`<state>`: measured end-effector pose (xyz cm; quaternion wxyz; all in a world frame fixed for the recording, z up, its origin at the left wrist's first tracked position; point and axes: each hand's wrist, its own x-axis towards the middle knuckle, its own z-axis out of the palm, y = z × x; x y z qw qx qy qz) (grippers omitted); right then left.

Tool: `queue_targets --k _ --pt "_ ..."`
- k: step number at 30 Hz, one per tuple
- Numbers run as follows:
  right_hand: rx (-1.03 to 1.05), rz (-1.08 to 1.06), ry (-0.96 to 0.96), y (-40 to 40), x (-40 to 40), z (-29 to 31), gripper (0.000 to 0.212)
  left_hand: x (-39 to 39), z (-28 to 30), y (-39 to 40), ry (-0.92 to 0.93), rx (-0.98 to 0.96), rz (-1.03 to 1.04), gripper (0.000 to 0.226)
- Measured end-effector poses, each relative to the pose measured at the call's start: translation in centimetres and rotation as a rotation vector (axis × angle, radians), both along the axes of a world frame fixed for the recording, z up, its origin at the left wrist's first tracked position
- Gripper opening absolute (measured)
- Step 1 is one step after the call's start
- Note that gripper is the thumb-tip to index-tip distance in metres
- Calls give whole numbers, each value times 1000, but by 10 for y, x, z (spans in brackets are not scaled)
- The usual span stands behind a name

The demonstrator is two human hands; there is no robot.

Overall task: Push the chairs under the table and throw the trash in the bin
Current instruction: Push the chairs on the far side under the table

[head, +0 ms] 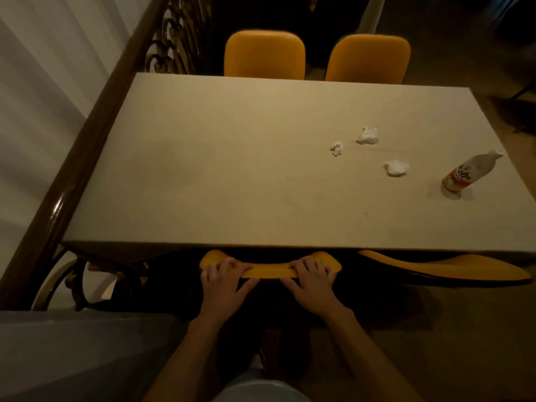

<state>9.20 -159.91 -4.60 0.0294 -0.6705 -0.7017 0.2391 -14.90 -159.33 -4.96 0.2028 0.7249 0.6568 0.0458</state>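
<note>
A beige table point(232, 169) fills the middle of the view. At its near edge the top of a yellow chair back point(269, 271) shows, with the seat hidden under the table. My left hand point(224, 281) and my right hand point(311, 281) both grip that chair back, fingers curled over its top. A second yellow chair point(441, 266) sits to the right at the near edge. Two more yellow chairs point(264, 55) point(369, 60) stand at the far side. Three crumpled white tissues point(367, 136) point(337, 147) point(396, 168) and a plastic bottle point(467, 173) lie on the table's right part.
A dark wooden railing point(58, 204) with ornate metalwork runs along the left of the table. A white curtain point(37, 82) hangs beyond it. A grey surface point(72, 352) lies at the lower left. No bin is in view.
</note>
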Motion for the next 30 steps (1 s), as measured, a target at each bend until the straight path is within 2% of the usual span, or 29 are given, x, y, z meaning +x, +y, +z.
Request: queue_targets --k 6,11,13,21,27,30 --pt "-59 -27 38 6 0 10 50 3 11 8 33 -122 -25 48" --pt "-253 -17 76 15 1 28 48 3 26 8 -41 -203 -48 40" --pt "-312 -28 117 20 1 42 44 3 36 8 -126 -192 -36 33" --pt "-103 -197 253 -23 -2 74 36 17 68 -16 -211 31 -8 16" --pt "207 -279 143 -61 -6 91 36 38 86 -39 -257 243 -30 9" --pt "299 -314 93 -80 3 95 43 48 87 -47 -233 298 -108 21"
